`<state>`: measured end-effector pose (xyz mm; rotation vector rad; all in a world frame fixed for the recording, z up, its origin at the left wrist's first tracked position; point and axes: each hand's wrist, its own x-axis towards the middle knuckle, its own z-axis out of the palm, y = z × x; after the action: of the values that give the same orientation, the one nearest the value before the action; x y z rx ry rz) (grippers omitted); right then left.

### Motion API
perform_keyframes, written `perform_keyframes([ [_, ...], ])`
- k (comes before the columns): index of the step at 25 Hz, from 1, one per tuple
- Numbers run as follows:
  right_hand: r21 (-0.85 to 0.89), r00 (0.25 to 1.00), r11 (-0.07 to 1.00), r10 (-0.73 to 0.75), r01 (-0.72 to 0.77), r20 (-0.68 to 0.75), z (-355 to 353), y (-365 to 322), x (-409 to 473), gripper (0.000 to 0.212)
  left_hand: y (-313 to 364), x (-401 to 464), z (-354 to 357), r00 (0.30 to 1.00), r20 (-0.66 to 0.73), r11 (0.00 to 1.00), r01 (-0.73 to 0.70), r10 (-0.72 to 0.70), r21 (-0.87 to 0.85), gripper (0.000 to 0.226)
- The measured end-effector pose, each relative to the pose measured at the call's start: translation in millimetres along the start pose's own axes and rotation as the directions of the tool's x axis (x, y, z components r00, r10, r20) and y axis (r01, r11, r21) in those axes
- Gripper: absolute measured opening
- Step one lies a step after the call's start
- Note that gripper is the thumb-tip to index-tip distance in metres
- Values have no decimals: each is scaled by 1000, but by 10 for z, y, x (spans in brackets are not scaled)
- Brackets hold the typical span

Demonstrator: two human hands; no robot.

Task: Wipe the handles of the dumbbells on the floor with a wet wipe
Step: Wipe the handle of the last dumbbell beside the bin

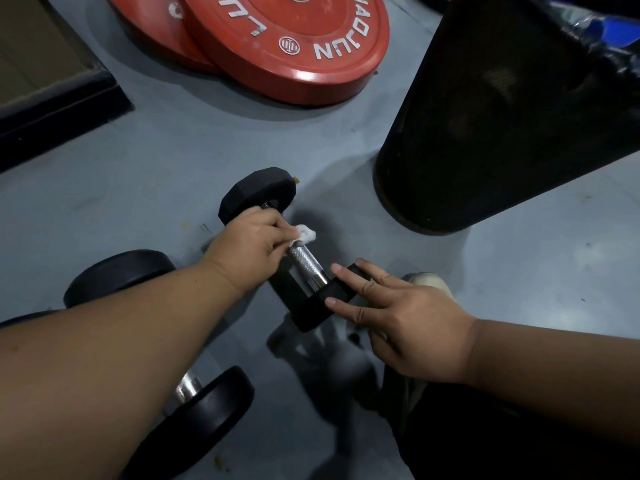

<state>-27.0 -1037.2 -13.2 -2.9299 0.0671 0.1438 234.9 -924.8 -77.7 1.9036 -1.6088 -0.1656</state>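
grey floor [145, 188], dim light. big black cylinder [485, 126] stands just beyond my work, two red weight plates [287, 46] stacked further off, well apart from the dumbbells.

hex dumbbell [258, 195] lies on the floor in front of me, handle [306, 263] running from far-left head to near-right head. second dumbbell [121, 271], round-headed, sits under my left forearm, apparently untouched.

left hand [249, 247] is curled over the far end of the handle, pinching the wet wipe [304, 234] against the steel. right hand [398, 313] is spread, fingers straight, pressing on the near head to stop it rolling.

judgement: wiping is under way on this one, roughly half the handle bare toward me. best to keep the right hand's weight down, drag the wipe along the knurling toward the near head, then roll the dumbbell a little so the underside gets done. wipe is bunched small; refolding it would probably cover more.
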Motion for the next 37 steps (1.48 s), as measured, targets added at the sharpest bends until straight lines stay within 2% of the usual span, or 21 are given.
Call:
perform_keyframes([
  [5,-10,1000,1000,-12,12,27,11,-27,-14,68,26,53,-95,1000,18,999,11,-12,33,40],
  [8,-25,998,999,-36,38,52,26,-30,-16,68,43,43,-58,1000,15,997,-8,7,71,38],
  [10,-33,996,998,-59,61,62,14,-33,-14,67,43,35,-44,991,82,991,-115,109,71,34],
  [13,-47,989,991,-124,127,75,13,-65,23,65,125,-65,7,927,208,947,-321,310,17,25],
  [17,-27,978,982,-183,187,102,29,-128,112,64,216,-254,49,882,271,922,-377,385,-81,12],
  [22,-52,978,983,-171,178,116,18,-112,107,64,130,-247,14,908,226,936,-346,351,-64,26],
  [26,-52,980,983,-169,175,104,8,-125,120,63,-58,-156,-133,990,68,992,-123,124,-12,28],
  [29,-35,981,984,-174,177,89,3,-118,112,62,-97,-127,-210,999,38,999,3,-5,51,29],
  [34,-24,978,982,-186,189,99,20,-87,100,63,-50,-163,-69,998,15,995,60,-61,77,43],
  [36,-15,976,982,-187,190,113,29,-74,94,64,14,-215,-11,997,77,1000,9,-11,26,47],
  [37,-10,975,982,-187,189,120,33,-69,96,64,85,-254,20,992,106,998,-65,65,-6,46],
])
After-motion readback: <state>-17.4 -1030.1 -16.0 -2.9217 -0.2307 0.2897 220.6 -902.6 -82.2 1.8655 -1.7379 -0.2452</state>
